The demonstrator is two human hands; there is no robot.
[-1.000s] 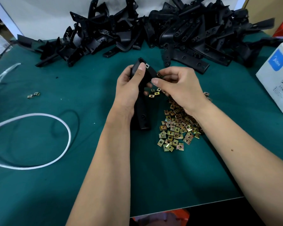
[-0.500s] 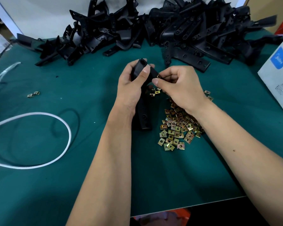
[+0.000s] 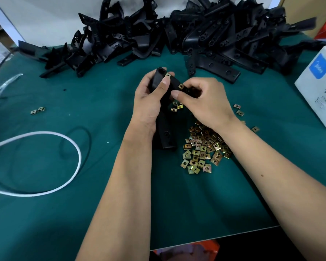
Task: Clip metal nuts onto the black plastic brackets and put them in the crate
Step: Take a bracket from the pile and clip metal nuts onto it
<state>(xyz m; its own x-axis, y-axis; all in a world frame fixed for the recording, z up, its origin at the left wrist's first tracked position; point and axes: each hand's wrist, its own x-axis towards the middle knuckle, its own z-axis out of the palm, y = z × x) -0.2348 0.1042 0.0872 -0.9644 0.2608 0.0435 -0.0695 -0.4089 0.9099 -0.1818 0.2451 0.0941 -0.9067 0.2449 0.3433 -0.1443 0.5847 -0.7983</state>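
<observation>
Green table (image 3: 45, 213) bears bracket pile (image 3: 224, 34), nuts (image 3: 201, 151), white cord (image 3: 72, 144), box (image 3: 320, 87).

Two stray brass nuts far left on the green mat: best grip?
Judging by their pose, pinch one flat square brass nut of the touching pair by opposite edges, coming straight down from above; it lies flat on the green mat with open space around.

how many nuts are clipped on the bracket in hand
2 show: one nut at the top of the bracket, by the left hand thumb; another nut beside the right hand. More may be hidden.
</observation>
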